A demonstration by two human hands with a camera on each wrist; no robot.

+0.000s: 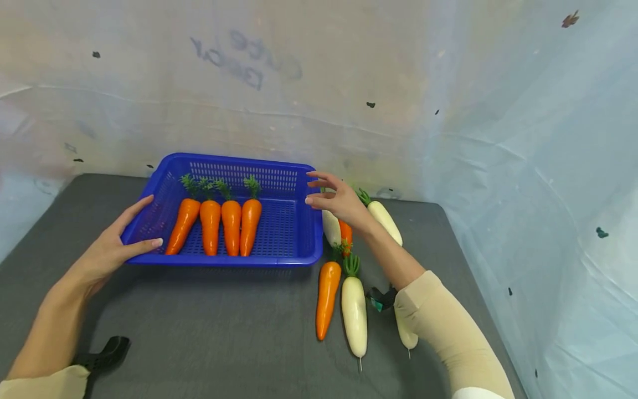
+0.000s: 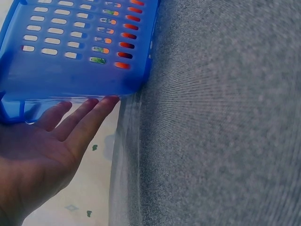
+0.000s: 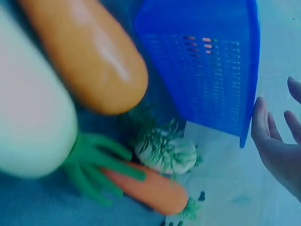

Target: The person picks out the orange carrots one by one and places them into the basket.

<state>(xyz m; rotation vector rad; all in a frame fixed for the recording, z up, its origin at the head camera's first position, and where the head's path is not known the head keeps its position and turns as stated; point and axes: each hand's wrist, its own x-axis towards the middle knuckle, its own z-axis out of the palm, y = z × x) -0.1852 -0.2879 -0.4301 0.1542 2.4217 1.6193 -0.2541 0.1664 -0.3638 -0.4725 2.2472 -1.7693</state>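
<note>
A blue plastic basket [image 1: 279,260] with slotted walls stands at the back of the table, several orange carrots [image 1: 210,227] with green tops lying side by side in its left part. At its left end my left hand [image 1: 107,249] touches the rim, thumb and fingers spread around the near corner. The left wrist view shows the fairly straight fingers [image 2: 89,117] against the basket's end. By the right end is my right hand [image 1: 344,202], its fingers apart and holding nothing. In the right wrist view a fingertip of this hand [image 3: 277,146] is at the rim.
Right of the basket lie a loose carrot [image 1: 328,299], a white radish [image 1: 354,316] and another radish [image 1: 386,221]. More radishes and a carrot are partly hidden by the basket and right arm. Pale plastic sheeting [image 1: 349,66] hangs behind the grey table [image 1: 214,327].
</note>
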